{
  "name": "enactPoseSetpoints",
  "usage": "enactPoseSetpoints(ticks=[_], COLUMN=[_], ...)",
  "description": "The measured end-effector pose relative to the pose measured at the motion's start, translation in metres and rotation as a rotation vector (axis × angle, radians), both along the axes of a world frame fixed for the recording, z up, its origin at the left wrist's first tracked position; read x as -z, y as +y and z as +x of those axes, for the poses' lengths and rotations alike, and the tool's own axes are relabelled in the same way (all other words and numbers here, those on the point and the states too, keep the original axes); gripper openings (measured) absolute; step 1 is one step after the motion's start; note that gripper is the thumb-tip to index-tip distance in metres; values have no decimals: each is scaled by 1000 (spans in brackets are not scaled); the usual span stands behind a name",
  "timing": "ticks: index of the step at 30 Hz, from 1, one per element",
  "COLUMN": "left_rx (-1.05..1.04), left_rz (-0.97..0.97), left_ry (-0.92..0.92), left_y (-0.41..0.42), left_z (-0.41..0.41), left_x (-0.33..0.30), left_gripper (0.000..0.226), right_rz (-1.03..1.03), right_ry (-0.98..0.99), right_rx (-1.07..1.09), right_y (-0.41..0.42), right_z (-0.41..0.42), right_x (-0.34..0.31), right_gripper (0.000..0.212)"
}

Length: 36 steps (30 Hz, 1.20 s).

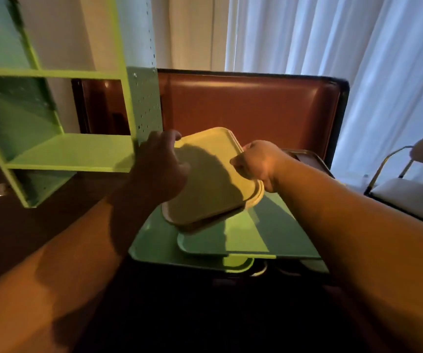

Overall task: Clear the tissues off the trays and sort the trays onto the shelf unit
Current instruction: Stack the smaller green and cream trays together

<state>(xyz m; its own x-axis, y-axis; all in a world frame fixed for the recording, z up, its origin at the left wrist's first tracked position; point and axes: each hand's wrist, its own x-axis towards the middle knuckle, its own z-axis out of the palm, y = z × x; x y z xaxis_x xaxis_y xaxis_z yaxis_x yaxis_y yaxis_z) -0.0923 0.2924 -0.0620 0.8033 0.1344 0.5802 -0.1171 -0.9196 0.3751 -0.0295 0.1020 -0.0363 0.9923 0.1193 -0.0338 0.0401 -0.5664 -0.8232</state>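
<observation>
A small stack of beige trays [213,179] is held tilted in the air between both hands. My left hand [158,166] grips its left edge and my right hand [255,163] grips its right edge. Below lie a smaller green tray [230,240] on a larger green tray [154,248]. The green shelf unit [70,151] stands to the left, its visible shelves bare. No tissues show on the trays.
A big brown tray [256,108] leans upright behind the shelf unit and the hands. Another brown tray's rim [312,159] peeks out behind my right wrist. A chair [408,189] stands at right before white curtains [332,47]. The dark table [39,225] runs under everything.
</observation>
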Motion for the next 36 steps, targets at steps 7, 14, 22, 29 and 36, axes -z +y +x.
enactPoseSetpoints(ticks=[7,14,22,29,36], left_rx=[40,117,-88,-26,-8], left_rz=[-55,-308,-470,-612,-550], left_ry=[408,378,429,695,724], left_y=[-3,-18,-42,-63,-57], left_z=[1,-3,0,-2,0], left_x=[-37,-3,16,16,30], left_gripper=[56,45,43,21,18], right_rz=[-32,224,350,-299,-540], right_ry=[91,306,180,-46,-64], right_rx=[-339,-259,226,248,145], right_y=[-58,-105,-123,-120,-119], right_z=[-27,-40,-43,-33,-34], right_x=[-35,-18,35,36,43], right_gripper=[31,32,22,30,31])
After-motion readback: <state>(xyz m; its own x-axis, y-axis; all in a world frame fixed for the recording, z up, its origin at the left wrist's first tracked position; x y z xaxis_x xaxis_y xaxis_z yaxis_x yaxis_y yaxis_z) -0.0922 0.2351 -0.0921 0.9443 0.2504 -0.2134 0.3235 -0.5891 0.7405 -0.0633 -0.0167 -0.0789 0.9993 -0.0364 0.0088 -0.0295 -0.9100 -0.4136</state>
